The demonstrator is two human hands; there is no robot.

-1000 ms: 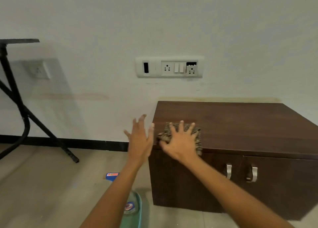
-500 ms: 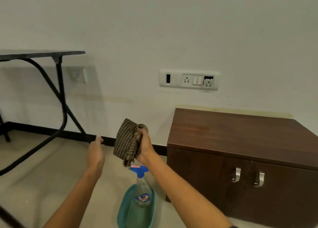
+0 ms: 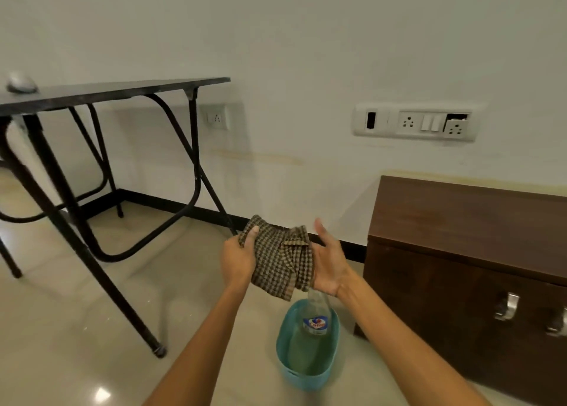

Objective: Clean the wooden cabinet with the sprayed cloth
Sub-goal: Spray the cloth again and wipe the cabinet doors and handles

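Note:
A brown checked cloth point(image 3: 277, 260) hangs bunched between my two hands, above the floor and left of the dark wooden cabinet point(image 3: 466, 231). My left hand point(image 3: 237, 260) grips the cloth's left edge, thumb on top. My right hand point(image 3: 329, 263) lies palm up under the cloth's right side, fingers spread and fairly straight. The cabinet stands against the wall at the right, with two metal handles point(image 3: 507, 306) on its front doors. Neither hand touches it.
A teal plastic tub point(image 3: 306, 362) on the floor below my hands holds a clear spray bottle point(image 3: 316, 319). A black metal-legged table point(image 3: 113, 94) stands at the left. A switch and socket panel point(image 3: 414, 123) is on the wall above the cabinet.
The cloth left the cabinet top in my right hand and moved left over the tub. My left hand has taken its left edge, and my right hand has opened beneath it.

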